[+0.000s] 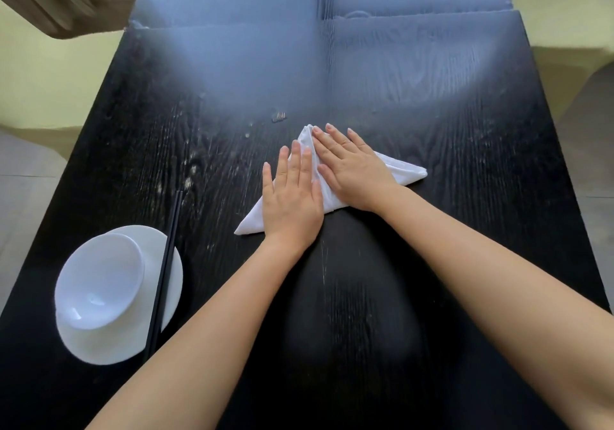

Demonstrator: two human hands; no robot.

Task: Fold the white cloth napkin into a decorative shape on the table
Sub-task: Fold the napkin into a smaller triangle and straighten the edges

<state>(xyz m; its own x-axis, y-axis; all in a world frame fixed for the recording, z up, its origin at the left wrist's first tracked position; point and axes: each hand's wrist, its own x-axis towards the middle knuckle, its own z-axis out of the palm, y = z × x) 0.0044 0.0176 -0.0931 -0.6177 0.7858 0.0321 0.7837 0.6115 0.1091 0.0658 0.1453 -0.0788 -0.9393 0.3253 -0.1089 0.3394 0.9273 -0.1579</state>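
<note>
The white cloth napkin [403, 170] lies folded into a flat triangle in the middle of the black table [465, 197], one tip pointing away from me. My left hand [290, 197] presses flat on its left half, fingers straight. My right hand [354, 168] lies flat on the right half, its fingertips near the far tip. Both palms hide most of the cloth; only the left corner, right corner and far tip show.
A white bowl [99, 283] sits on a white plate [166, 256] at the near left, with black chopsticks [166, 263] resting across the plate's right rim. A small scrap [279, 116] lies on the table beyond the napkin.
</note>
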